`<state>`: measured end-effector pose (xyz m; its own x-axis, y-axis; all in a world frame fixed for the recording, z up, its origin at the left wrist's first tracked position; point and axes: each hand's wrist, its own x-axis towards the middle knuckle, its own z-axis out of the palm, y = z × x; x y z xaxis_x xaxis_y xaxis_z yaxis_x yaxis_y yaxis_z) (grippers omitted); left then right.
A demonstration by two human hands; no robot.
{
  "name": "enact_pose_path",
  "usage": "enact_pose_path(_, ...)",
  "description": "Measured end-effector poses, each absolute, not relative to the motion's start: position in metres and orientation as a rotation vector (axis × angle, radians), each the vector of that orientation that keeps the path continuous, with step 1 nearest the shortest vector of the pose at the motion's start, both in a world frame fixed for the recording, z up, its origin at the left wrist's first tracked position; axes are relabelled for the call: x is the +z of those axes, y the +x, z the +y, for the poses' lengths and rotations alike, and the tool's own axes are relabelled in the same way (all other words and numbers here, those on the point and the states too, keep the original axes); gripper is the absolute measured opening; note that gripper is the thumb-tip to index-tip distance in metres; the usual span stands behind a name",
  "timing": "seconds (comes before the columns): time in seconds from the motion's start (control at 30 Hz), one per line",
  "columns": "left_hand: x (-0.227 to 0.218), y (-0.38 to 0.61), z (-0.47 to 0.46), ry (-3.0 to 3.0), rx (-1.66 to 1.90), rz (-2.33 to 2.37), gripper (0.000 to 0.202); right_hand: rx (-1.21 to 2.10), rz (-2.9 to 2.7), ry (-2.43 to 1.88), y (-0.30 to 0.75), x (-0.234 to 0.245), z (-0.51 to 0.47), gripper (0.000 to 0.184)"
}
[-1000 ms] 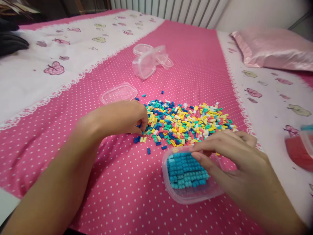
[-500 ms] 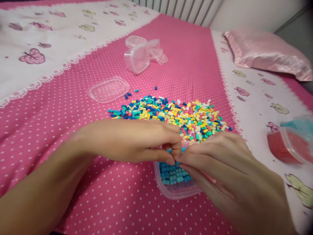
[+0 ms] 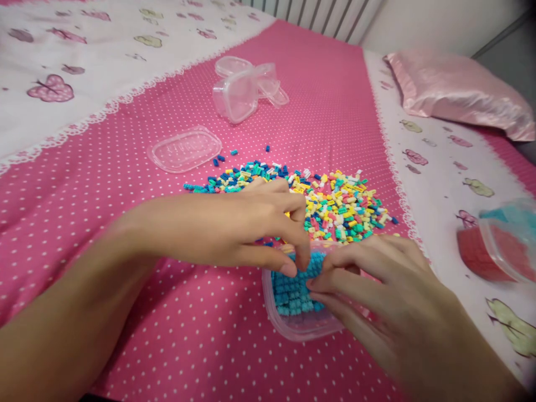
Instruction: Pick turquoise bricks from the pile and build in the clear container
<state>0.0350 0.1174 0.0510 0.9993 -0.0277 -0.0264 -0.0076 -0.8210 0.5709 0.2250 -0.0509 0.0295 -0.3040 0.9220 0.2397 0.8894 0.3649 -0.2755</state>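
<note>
A clear plastic container (image 3: 288, 329) stands on the bed, with rows of small blue toy bricks (image 3: 295, 290) packed inside. My left hand (image 3: 255, 229) hovers over its left side, thumb and index finger a little apart and no brick visible between them. My right hand (image 3: 377, 290) reaches in from the right, thumb and fingertips pressed together above the blue bricks. Whatever sits in that pinch is too small or hidden to make out. Just beyond both hands spreads a pile of loose multicoloured bricks (image 3: 335, 206), partly covered by my left hand.
A clear lid (image 3: 184, 149) lies left of the pile. Farther back are several empty clear containers and lids (image 3: 240, 95). At right stands a container of red bricks (image 3: 481, 251) with a blue-filled one (image 3: 508, 215) by it. A pink pillow (image 3: 456, 92) rests at far right.
My hands, whose fingertips met over the container, have come apart. The left thumb and index finger have parted and its other fingers lifted; the right hand has drawn slightly right.
</note>
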Motion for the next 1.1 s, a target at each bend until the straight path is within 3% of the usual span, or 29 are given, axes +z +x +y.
enact_pose_path(0.17,0.052,0.029,0.114,2.583,-0.088,-0.061,0.017,0.214,-2.144,-1.657,0.218,0.02,-0.043,0.025)
enact_pose_path(0.47,0.046,0.025,0.101,2.547,-0.153,0.014,0.007,0.325,-2.208,-1.663,0.221,0.016,-0.04,0.018)
enact_pose_path(0.63,0.04,0.026,0.1,2.628,-0.039,-0.019,0.009,0.285,-2.25,-1.695,0.219,0.014,-0.041,0.015)
enact_pose_path(1.1,0.036,0.029,0.091,2.698,0.023,0.085,0.016,0.075,-2.151,-1.699,0.21,0.001,-0.04,0.03)
